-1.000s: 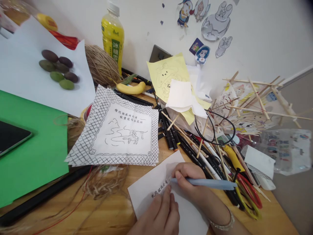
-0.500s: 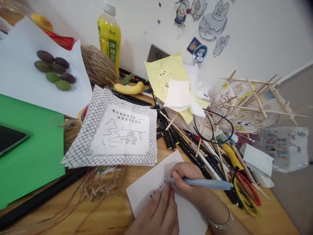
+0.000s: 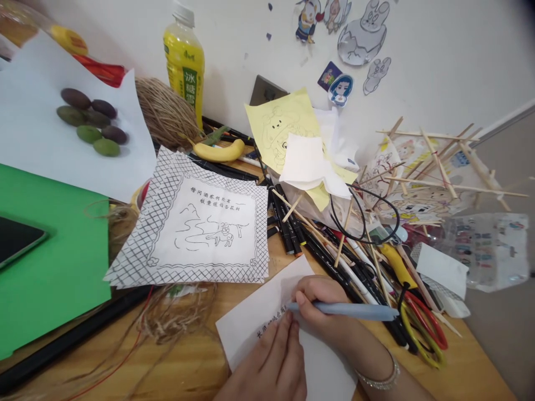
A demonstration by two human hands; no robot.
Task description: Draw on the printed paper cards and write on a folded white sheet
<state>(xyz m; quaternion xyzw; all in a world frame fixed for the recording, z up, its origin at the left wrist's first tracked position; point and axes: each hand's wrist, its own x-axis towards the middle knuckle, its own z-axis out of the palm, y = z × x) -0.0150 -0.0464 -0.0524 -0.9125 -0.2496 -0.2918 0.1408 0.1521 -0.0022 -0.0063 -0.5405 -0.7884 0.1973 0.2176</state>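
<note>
A light blue pen (image 3: 355, 311) is gripped in my right hand (image 3: 320, 301), its tip against a white sheet of paper (image 3: 242, 323) on the table. A short row of black handwritten characters runs slantwise across that sheet, partly covered by my fingers. My left hand (image 3: 276, 356) lies flat on the paper with its fingers stretched out, the fingertips close to the pen tip. Just beyond the sheet rests a small stack of paper with an ink landscape drawing (image 3: 209, 228) inside a cross-hatched border.
Markers (image 3: 330, 262), sticks and scissors (image 3: 422, 328) crowd the right side. Behind them stands a stick frame (image 3: 438, 178). At the back are a yellow bottle (image 3: 184, 67), a twine bundle (image 3: 167, 108) and a banana-shaped item (image 3: 219, 151). Green paper (image 3: 62, 223) lies left.
The whole view has shifted very slightly. Both hands and the pen stay in nearly the same place on the paper.
</note>
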